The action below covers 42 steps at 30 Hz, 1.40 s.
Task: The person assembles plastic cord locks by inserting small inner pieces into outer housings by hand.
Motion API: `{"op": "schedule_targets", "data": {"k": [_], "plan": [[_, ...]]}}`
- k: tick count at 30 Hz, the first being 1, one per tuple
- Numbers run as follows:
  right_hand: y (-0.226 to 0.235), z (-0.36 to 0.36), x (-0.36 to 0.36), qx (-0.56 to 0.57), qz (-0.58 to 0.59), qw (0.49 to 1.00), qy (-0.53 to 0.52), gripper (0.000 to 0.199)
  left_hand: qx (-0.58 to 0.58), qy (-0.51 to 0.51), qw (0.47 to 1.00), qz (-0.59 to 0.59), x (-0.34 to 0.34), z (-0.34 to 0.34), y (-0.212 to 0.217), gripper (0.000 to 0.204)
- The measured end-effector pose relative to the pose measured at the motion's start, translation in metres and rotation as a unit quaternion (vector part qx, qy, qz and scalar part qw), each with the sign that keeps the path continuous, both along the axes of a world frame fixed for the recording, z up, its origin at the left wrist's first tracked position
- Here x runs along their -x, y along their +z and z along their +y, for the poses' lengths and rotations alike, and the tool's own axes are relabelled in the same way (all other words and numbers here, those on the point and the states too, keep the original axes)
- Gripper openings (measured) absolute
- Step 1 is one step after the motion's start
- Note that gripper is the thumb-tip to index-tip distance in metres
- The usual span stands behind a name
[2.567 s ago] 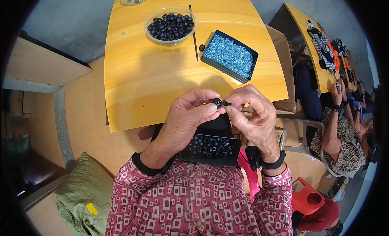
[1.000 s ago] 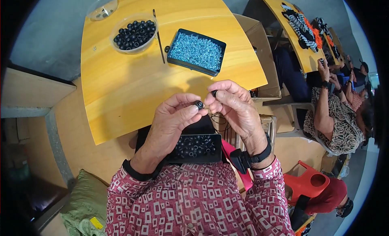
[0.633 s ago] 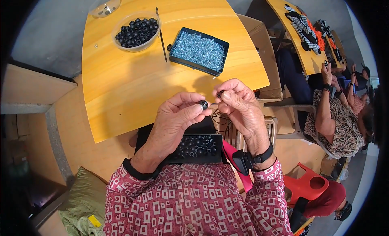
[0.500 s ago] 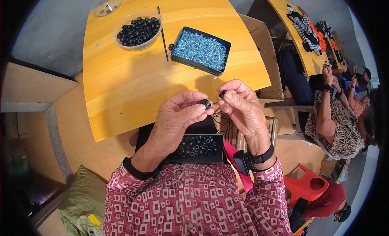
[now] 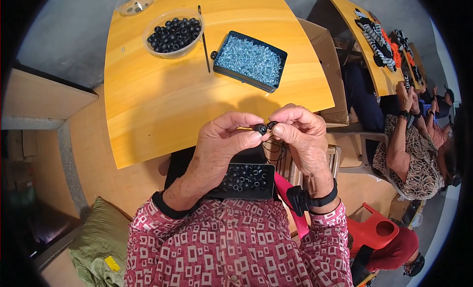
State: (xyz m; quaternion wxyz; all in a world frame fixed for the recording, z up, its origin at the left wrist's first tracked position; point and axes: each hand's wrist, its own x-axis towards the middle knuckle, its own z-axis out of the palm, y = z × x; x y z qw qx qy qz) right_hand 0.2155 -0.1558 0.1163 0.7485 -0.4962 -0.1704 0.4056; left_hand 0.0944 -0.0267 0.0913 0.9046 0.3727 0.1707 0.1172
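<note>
Between thumb and fingertips of my left hand (image 5: 224, 139) is a small round black piece (image 5: 260, 128), its end face turned up. My right hand (image 5: 303, 136) pinches another small dark piece (image 5: 271, 125), mostly hidden by the fingers. The two pieces meet or nearly touch; which of these I cannot tell. Thin dark cords (image 5: 278, 150) hang below my right hand. Under my forearms, on my lap, rests a black tray (image 5: 266, 191) with loose black pieces and rings. Both hands are in front of the table's near edge.
On the yellow table (image 5: 148, 124) stand a clear bowl (image 5: 173, 55) of round black pieces, a thin black rod (image 5: 205, 50) and a dark box (image 5: 246, 82) of small bluish clear pieces. Another clear bowl (image 5: 140, 10) sits at the far left. A cardboard box (image 5: 325, 60) and seated people (image 5: 414, 159) are at right.
My hands have come together, bringing the two black pieces from a small gap to each other. The whole view has shifted slightly.
</note>
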Motion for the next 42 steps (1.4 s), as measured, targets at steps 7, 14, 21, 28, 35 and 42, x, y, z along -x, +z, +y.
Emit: {"op": "schedule_targets", "data": {"k": [7, 14, 21, 28, 35, 42], "plan": [[-0.003, -0.002, -0.001, 0.03, -0.082, 0.996, 0.001, 0.017, -0.024, 0.012, 0.999, -0.023, 0.0, -0.002, -0.006, 0.021], [-0.005, -0.004, 0.001, 0.035, -0.152, 0.988, 0.003, 0.017, -0.052, 0.012, 0.998, -0.021, 0.002, -0.002, -0.006, 0.021], [-0.003, -0.003, 0.002, 0.088, -0.339, 0.937, 0.001, 0.018, -0.079, 0.018, 0.997, -0.017, 0.004, 0.0, -0.008, 0.021], [0.001, -0.003, 0.004, 0.092, -0.432, 0.897, -0.005, 0.018, -0.087, 0.011, 0.996, -0.003, 0.004, 0.001, -0.007, 0.021], [0.01, -0.001, 0.006, 0.115, -0.491, 0.864, 0.01, 0.018, -0.107, 0.022, 0.994, 0.015, 0.005, -0.001, -0.007, 0.022], [0.004, -0.003, 0.001, 0.106, -0.51, 0.852, 0.047, 0.018, -0.103, -0.008, 0.994, 0.029, 0.009, -0.001, -0.016, 0.02]]}}
